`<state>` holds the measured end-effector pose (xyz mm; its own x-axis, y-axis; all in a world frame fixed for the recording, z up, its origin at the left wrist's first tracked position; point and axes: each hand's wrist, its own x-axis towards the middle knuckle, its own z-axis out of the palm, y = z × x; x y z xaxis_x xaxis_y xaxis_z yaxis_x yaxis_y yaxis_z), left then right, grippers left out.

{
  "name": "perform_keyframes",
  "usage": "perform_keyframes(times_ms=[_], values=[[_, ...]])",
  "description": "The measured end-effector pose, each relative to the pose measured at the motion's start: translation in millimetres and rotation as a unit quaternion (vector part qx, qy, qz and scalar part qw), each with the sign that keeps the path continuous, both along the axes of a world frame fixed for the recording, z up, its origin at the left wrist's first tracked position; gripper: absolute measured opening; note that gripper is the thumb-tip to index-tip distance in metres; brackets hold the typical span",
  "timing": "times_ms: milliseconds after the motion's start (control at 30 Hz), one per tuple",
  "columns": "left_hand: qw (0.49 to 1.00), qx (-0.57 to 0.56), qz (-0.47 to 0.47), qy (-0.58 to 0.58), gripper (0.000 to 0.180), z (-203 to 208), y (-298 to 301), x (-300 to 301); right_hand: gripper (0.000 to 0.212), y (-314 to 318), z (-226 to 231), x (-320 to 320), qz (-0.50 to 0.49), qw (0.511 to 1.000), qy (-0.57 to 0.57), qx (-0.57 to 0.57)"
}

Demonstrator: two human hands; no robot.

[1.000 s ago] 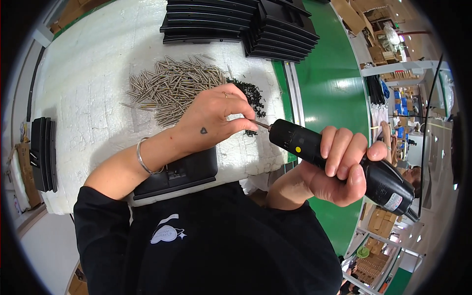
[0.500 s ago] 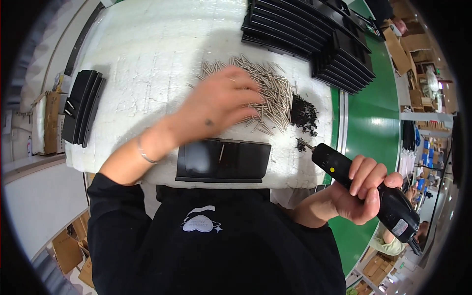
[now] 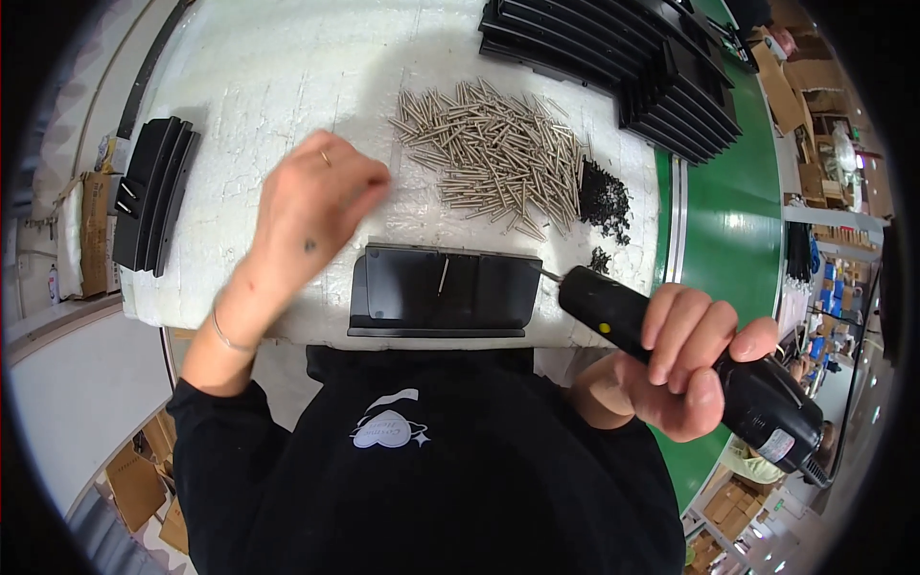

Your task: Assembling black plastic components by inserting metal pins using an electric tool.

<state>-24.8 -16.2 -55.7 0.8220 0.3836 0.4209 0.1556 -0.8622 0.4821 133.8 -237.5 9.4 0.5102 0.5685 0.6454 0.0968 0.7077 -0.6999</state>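
My left hand [image 3: 311,201] is raised over the white work surface, left of a heap of silvery metal pins [image 3: 494,153]. Its fingers are pinched together; whatever they hold is hidden. In my right hand [image 3: 685,359] is a black electric screwdriver [image 3: 613,309], its bit pointing left, close to the right end of a black panel [image 3: 402,287]. That panel lies at the near edge of the surface, in front of my body. One slim metal pin [image 3: 444,275] shows at the middle of the panel, tilted slightly.
Small black screws [image 3: 606,198] lie in a pile right of the pins, with a smaller clump [image 3: 600,259] nearer. Black panels [image 3: 575,43] are stacked at the far right, more black parts [image 3: 153,196] at the left edge. Green table [image 3: 719,230] extends to the right.
My left hand has moved left, away from the pin heap, and its fingers have come together. My right hand has brought the screwdriver left, toward the panel.
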Motion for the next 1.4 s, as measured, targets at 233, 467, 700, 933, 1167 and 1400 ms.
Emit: perform_keyframes(times_ms=[233, 467, 700, 933, 1167, 1400], values=[[0.994, -0.087, -0.054, -0.046, 0.020, -15.6, -66.0, -4.4, 0.037, 9.4, -6.8, -3.1, 0.107, 0.990, -0.050, -0.080], [0.991, -0.104, -0.050, -0.061, 0.019, -26.6, -67.8, 2.3, 0.037, 14.9, -16.0, -6.1, 0.101, 0.989, -0.046, -0.094], [0.990, -0.122, -0.044, -0.060, 0.016, -28.4, -69.4, 3.2, 0.038, 14.2, -17.5, -3.2, 0.115, 0.986, -0.059, -0.107], [0.988, -0.129, -0.052, -0.066, 0.015, -29.1, -68.4, 4.1, 0.037, 18.4, -17.2, -3.2, 0.124, 0.984, -0.052, -0.115], [0.985, -0.149, -0.069, -0.054, 0.016, -32.0, -68.5, -0.5, 0.034, 37.8, -20.5, -11.0, 0.141, 0.984, -0.050, -0.095], [0.983, -0.157, -0.088, -0.046, 0.013, -31.2, -68.8, 0.8, 0.032, 43.1, -17.1, -19.2, 0.116, 0.985, -0.042, -0.123]])
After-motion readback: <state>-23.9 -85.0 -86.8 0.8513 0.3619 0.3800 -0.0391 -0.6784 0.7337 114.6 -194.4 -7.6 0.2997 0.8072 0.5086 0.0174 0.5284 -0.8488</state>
